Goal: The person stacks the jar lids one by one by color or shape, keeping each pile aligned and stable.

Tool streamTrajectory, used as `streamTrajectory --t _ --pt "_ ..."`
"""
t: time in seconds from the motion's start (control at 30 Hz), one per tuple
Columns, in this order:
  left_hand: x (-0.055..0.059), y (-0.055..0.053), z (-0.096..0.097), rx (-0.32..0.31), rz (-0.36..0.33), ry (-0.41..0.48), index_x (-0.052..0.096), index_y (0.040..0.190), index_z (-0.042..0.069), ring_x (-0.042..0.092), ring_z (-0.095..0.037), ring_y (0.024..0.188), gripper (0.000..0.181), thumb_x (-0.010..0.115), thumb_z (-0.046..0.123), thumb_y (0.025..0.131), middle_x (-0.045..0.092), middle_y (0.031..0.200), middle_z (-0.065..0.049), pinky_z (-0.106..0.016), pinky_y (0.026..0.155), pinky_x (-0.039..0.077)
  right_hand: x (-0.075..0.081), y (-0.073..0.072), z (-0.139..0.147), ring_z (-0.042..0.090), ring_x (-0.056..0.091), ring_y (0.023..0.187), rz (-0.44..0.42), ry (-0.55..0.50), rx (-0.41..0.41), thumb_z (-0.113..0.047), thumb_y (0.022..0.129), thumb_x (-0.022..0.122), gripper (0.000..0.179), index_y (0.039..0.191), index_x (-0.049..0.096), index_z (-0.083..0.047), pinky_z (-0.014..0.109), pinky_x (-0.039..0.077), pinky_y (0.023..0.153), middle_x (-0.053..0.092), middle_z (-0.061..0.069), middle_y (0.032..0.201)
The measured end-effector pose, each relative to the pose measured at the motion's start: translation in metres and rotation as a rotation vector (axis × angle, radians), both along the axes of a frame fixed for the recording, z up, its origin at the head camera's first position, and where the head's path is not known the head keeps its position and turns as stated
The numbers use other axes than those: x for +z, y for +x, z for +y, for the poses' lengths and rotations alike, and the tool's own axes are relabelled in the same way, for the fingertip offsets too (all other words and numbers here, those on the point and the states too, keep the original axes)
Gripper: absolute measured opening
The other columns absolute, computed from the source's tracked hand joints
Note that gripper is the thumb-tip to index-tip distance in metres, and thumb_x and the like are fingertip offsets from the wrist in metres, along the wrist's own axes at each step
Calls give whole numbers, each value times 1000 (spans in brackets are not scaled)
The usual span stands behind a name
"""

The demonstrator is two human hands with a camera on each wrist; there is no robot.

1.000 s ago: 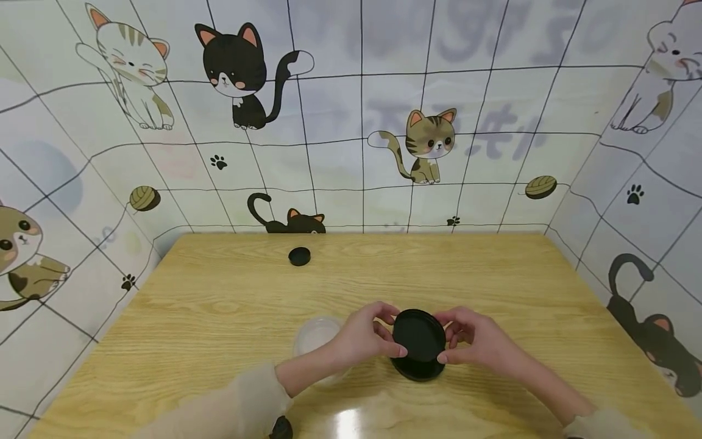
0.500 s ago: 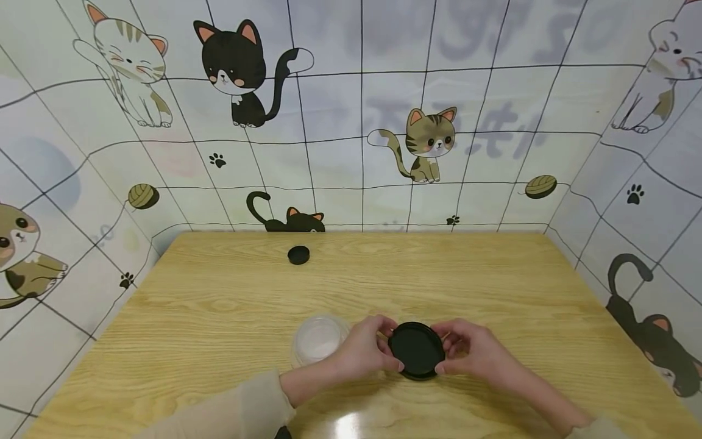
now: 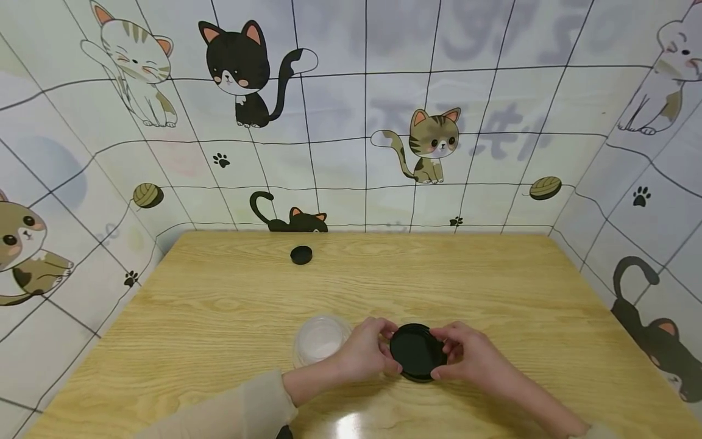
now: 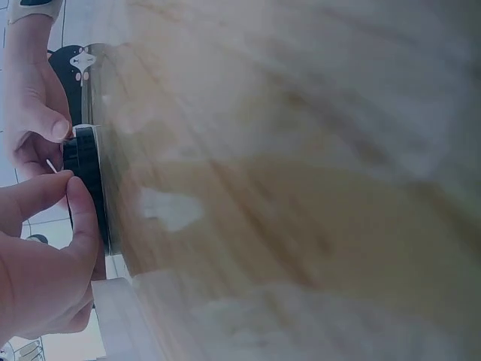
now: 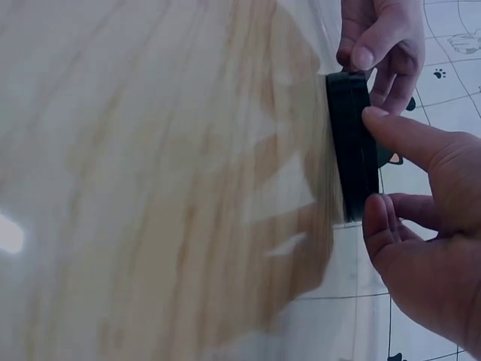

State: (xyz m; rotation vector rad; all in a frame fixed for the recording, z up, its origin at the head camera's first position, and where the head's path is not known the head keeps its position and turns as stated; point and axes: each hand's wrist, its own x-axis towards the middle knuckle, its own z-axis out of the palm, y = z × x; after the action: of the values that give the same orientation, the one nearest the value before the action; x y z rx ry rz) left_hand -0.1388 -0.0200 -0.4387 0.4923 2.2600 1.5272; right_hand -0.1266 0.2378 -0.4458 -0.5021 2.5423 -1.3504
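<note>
In the head view, a round black lid [image 3: 418, 352] lies flat at the front of the table, slightly right of the middle. From the left, my left hand [image 3: 364, 350] holds its rim between thumb and fingers. My right hand [image 3: 468, 360] grips the opposite side, fingertips on the far edge and thumb on the near edge. Seen edge-on in the right wrist view, the black lid [image 5: 353, 147] looks thick, with a seam line along its side. A clear round plastic container [image 3: 320, 338] stands behind my left forearm, which partly hides it.
A small round black cap [image 3: 301, 255] lies near the back edge of the wooden table [image 3: 230, 286]. Behind and on both sides hangs a white cloth [image 3: 334, 110] printed with grid lines and cartoon cats.
The black lid was tilted up a second ago and has come down flat. Both hands have lowered with it, and my right fingers have shifted inward over its edge.
</note>
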Motion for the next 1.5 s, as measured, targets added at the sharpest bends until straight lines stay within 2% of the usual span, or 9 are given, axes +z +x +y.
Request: streamTrajectory --t 0.33,0.53,0.77,0.93,1.0,1.1,1.23,1.4,1.5 --pt "1 -2 -1 10 -6 6 60 127 -2 63 -11 77 60 85 -7 73 51 111 -7 -22 65 52 6 1 -5 15 54 82 29 44 -25 -14 71 95 72 132 62 5 26 52 67 54 8 103" --pt "18 -14 -14 -11 26 22 58 133 0 64 -12 80 59 85 0 80 53 122 -12 -24 64 52 20 -7 0 15 56 81 80 10 17 -17 77 92 69 135 60 2 26 51 70 56 11 106" --pt "53 -36 -60 53 46 100 57 135 4 65 -18 86 56 82 3 85 52 122 -12 -31 72 55 50 -35 -15 21 59 87 152 -38 90 -14 82 88 68 140 56 1 29 53 76 55 17 120" --pt "74 -54 -94 130 98 134 56 137 2 66 -20 88 56 79 2 86 51 122 -13 -34 76 57 67 -72 -41 28 61 93 155 -22 149 -14 84 86 67 142 55 1 31 54 79 56 16 125" --pt "78 -63 -108 147 120 143 55 139 1 66 -20 89 57 78 2 87 51 123 -15 -35 78 58 71 -89 -56 28 60 95 154 -14 174 -15 85 86 67 142 55 1 35 54 80 56 16 123" --pt "79 -78 -129 171 131 145 51 143 0 65 -21 92 58 76 1 90 50 125 -16 -37 82 59 72 -114 -84 25 60 95 146 -13 190 -15 86 86 65 142 56 -1 36 54 81 58 13 120" --pt "70 -98 -153 225 124 148 48 145 0 65 -22 96 59 74 0 91 48 130 -18 -37 86 58 69 -143 -123 22 62 94 115 -37 188 -14 85 86 63 141 58 -3 35 55 80 59 11 116" --pt "55 -122 -173 281 106 155 45 146 -2 66 -26 103 60 73 2 93 46 135 -20 -38 90 57 62 -168 -161 22 63 95 86 -32 176 -13 86 85 62 141 58 -5 35 55 79 60 11 116" --pt "48 -134 -181 307 87 170 44 147 -2 66 -35 108 61 72 2 94 44 137 -21 -39 93 56 57 -179 -176 23 64 98 77 -23 160 -14 88 84 62 143 57 -6 36 55 82 60 15 120"
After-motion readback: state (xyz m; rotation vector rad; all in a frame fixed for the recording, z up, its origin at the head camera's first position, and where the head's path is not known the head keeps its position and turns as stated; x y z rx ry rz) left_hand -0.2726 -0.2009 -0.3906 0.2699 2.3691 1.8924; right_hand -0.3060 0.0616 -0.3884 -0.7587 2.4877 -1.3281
